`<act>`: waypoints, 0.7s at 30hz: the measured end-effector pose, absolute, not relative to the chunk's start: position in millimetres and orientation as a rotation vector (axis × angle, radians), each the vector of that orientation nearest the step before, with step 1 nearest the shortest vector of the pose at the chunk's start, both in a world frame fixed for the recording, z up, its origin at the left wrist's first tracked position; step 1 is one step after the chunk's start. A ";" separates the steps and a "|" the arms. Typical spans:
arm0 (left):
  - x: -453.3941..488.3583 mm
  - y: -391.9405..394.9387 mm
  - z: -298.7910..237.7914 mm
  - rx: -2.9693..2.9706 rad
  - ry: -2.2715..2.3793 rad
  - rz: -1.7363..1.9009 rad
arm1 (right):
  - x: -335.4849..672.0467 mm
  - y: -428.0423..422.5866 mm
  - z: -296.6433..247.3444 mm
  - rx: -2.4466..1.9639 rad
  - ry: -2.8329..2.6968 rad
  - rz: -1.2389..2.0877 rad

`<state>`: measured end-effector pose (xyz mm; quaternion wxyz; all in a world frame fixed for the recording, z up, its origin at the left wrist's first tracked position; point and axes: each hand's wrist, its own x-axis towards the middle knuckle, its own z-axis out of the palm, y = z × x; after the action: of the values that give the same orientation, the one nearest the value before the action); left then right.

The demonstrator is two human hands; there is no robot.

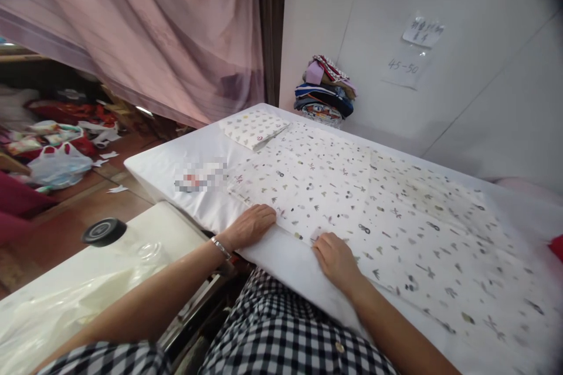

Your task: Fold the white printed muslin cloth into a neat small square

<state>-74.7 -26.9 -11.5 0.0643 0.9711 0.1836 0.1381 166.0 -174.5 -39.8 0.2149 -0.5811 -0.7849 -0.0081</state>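
At the left, a black disc (104,231) is set on the side table (145,222), perhaps to be kept off the white-covered table (162,158). Along the near edge of the patterned cloth (373,199), spread flat there, the left hand (253,224) and then the right hand (336,255) are rested, fingers curled, apparently so that it is steadied; whether fabric is gripped cannot be told. Left to right are counted: one disc, one folded cloth (255,128), two hands, one fabric stack (324,94), one spread cloth, two wall notes (423,32).
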 end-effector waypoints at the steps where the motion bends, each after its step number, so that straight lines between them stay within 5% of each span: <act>1: -74.4 -27.0 -9.2 2.922 0.550 0.420 | 166.5 -174.1 -39.1 -1.603 -2.186 0.006; 14: 5.8 -43.5 -22.9 2.894 0.386 0.563 | 176.1 -175.7 -32.0 -1.670 -2.261 -0.115; 21: 8.5 -27.9 -43.5 2.851 0.511 0.575 | 251.7 -261.9 -27.9 -1.890 -2.005 -0.159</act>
<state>8.5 -27.9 -43.5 0.0940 0.9612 0.1721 0.1938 251.7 -261.9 -27.9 0.1898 -0.6723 -0.7133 -0.0565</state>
